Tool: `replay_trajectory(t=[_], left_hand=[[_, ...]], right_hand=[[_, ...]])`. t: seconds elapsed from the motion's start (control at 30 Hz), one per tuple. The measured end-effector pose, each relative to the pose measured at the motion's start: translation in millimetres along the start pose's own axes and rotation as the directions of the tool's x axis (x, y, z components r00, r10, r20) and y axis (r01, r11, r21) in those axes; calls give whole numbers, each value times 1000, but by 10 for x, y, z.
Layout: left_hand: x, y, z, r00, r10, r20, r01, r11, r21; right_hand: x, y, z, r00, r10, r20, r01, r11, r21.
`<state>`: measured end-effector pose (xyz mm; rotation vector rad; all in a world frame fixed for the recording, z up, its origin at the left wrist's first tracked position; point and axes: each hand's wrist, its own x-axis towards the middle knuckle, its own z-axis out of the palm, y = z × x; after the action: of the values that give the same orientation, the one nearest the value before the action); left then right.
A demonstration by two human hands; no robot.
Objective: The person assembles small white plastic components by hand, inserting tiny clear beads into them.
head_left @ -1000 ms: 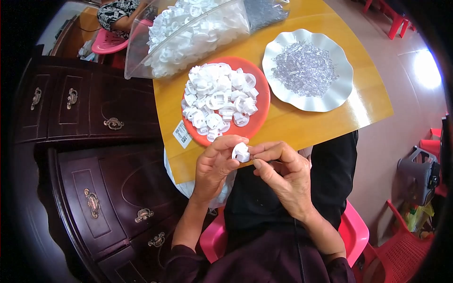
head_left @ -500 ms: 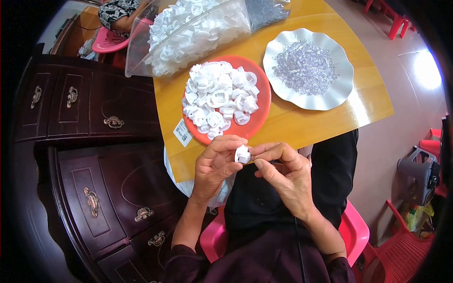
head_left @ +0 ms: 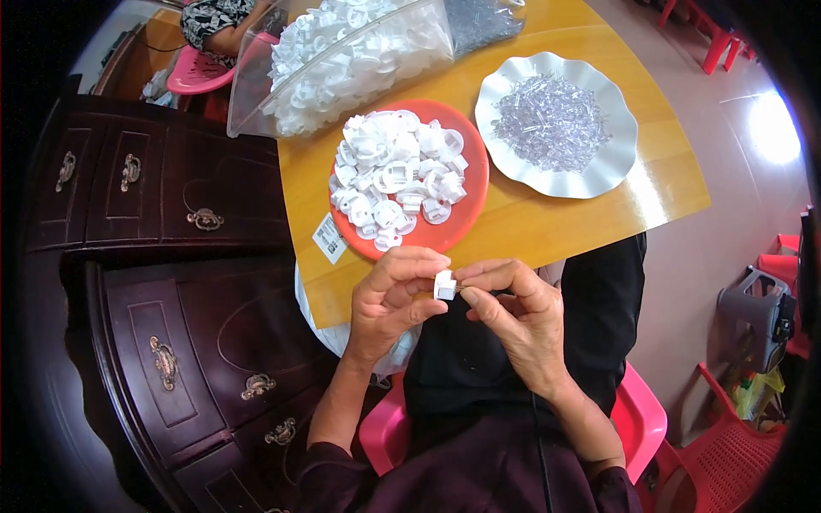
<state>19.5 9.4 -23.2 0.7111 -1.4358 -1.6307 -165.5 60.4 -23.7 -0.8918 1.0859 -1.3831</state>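
Observation:
My left hand (head_left: 389, 299) pinches a small white plastic part (head_left: 445, 286) with a round flange and a boxy body, just off the table's near edge. Close against its right side, my right hand (head_left: 517, 321) is closed, thumb and forefinger pressed on a thin wire-like piece (head_left: 461, 288). Most of that piece is hidden by the fingertips and the white part. Just beyond my left hand, an orange-red plate (head_left: 475, 201) carries a heap of similar white parts (head_left: 398, 167). On the right, a white wavy-rimmed plate (head_left: 629, 141) holds many small clear pieces (head_left: 552, 124).
A clear plastic bin (head_left: 368, 68) full of white parts stands at the table's far left, beside a bag of grey pieces (head_left: 486, 26). A printed label (head_left: 328, 238) lies left of the orange-red plate. Dark drawers (head_left: 171, 342) border the left. Another person's arm (head_left: 231, 38) shows beyond.
The white part has turned slightly in my left fingers and shifted a little to the right. Both hands stay nearly in place, and the view has moved slightly.

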Motion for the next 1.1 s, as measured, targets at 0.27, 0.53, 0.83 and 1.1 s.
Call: replay_trajectory(t=[0.27, 0.53, 0.83, 1.1], left_hand=[[-25, 54, 75, 1000, 16, 4, -16, 999, 50], [20, 99, 99, 999, 36, -10, -34, 988, 149], [91, 106, 140, 999, 37, -28, -23, 914, 406], [483, 339, 75, 997, 45, 60, -66, 907, 415]], right_hand=[[-24, -50, -13, 990, 133, 47, -140, 974, 180], [-23, -26, -60, 977, 198, 72, -210, 952, 223], [-11, 78, -77, 988, 155, 3, -154, 978, 140], [105, -8, -156, 968, 252, 11, -245, 926, 287]])
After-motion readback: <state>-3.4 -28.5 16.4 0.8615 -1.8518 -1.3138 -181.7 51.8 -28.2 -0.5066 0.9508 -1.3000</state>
